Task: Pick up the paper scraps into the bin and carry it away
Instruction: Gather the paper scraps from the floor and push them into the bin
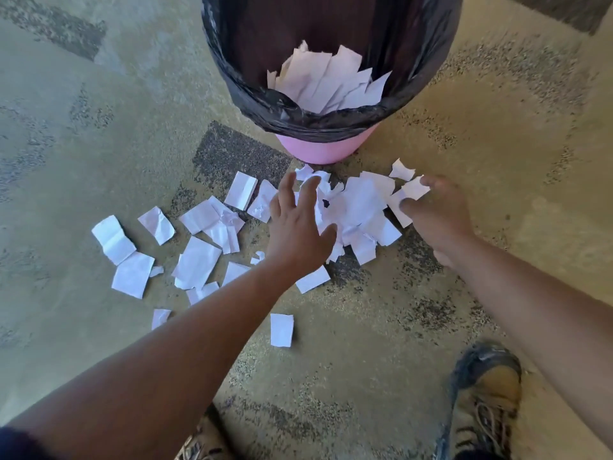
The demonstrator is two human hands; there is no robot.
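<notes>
Head view. Pink bin (326,151), black liner (331,124), on the floor (497,161); scraps inside (328,83). Heap of scraps (360,207) on the floor just before the bin, loose scraps (199,260) spread leftward. Left hand (298,227): fingers spread wide, on the heap. Right hand (438,210): fingers curled, pinching scraps at the heap's right edge. Boot (487,393) lower right.

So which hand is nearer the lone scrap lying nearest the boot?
Left. The left hand is up-right of that lone scrap; the right hand is much farther right, at the pile's far side.
</notes>
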